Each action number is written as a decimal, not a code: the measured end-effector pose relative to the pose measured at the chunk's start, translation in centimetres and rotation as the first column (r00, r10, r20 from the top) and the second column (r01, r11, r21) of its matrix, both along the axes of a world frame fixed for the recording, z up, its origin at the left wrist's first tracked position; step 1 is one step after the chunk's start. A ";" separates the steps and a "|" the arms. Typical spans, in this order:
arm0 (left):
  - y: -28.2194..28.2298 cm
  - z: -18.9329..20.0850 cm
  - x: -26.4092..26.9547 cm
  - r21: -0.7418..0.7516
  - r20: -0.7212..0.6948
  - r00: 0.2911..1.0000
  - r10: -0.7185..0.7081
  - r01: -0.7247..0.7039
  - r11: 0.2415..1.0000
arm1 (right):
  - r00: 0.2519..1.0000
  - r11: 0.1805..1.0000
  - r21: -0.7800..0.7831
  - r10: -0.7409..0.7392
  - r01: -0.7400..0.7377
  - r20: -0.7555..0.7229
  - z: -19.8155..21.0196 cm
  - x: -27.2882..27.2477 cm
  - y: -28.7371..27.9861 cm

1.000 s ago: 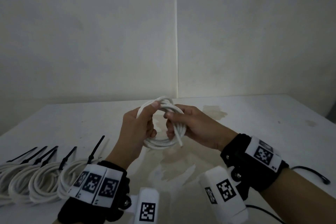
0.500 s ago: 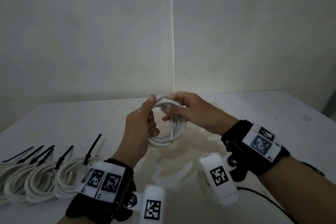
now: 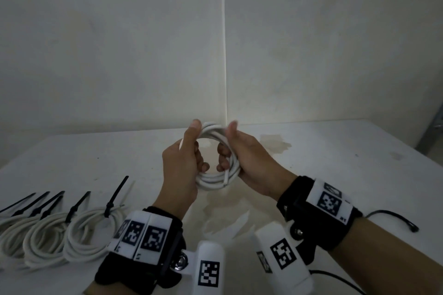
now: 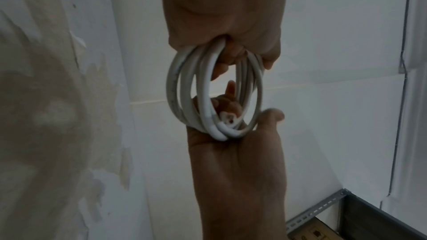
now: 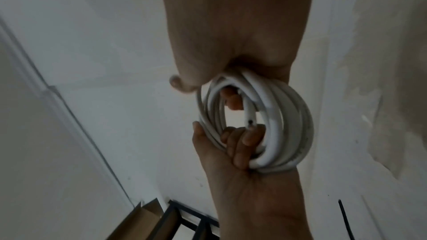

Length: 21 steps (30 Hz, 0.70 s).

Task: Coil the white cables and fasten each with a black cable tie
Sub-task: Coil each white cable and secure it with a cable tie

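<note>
Both hands raised above table (image 3: 335, 151), left hand (image 3: 182, 163) and right hand (image 3: 249, 158) fingers curled gripping opposite sides of white cable coil (image 3: 215, 178)

place: bare workroom; signs: plain white walls (image 3: 119, 43) | stained white table (image 3: 335, 163) | metal shelving (image 4: 346, 207)

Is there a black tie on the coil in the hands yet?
No: the white coil held between the left hand and right hand shows only bare white loops, unlike the tied coils on the table.
</note>
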<state>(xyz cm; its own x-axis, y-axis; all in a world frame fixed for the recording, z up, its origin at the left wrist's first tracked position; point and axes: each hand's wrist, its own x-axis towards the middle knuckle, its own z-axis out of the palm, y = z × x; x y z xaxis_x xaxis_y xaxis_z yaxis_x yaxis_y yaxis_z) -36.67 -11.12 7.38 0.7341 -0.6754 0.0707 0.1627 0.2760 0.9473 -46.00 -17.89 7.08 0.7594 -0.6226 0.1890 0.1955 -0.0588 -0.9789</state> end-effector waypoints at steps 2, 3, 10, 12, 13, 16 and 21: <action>0.0 0.1 -0.4 -0.019 -0.021 0.999 -0.029 0.028 0.999 | 0.996 0.996 0.003 -0.086 0.086 0.030 0.5 0.3 0.0; 0.0 0.0 -0.4 -0.024 -0.021 0.998 -0.061 0.060 0.998 | 0.991 0.992 -0.013 -0.128 0.129 0.044 0.7 0.4 0.1; 1.1 -0.3 1.8 0.147 0.096 0.889 -0.448 0.432 0.890 | 0.985 0.983 -0.061 -0.175 0.175 0.017 0.9 0.0 -0.7; 1.4 0.0 2.0 0.208 0.116 0.869 -0.480 0.451 0.868 | 0.990 0.986 -0.095 -0.139 0.136 -0.025 0.9 -0.1 -0.7; 1.4 0.2 2.0 0.240 0.123 0.862 -0.492 0.455 0.858 | 0.991 0.985 -0.125 -0.126 0.119 -0.050 1.0 -0.1 -0.6; 1.4 1.1 1.6 0.306 0.122 0.838 -0.532 0.478 0.823 | 0.984 0.961 -0.267 -0.109 0.067 -0.144 1.7 -0.2 -0.5; 1.4 0.5 -0.6 0.219 0.091 0.912 -0.401 0.374 0.901 | 0.984 0.951 -0.294 -0.137 0.099 -0.112 2.0 -0.4 -0.3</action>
<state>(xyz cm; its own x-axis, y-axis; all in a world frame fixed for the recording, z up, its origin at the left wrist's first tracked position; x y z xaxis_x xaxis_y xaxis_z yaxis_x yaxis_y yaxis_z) -37.30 -9.72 7.92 0.4047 -0.9144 -0.0124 0.0907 0.0266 0.9955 -46.41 -18.23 9.06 0.7135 -0.6435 0.2774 0.0425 -0.3554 -0.9337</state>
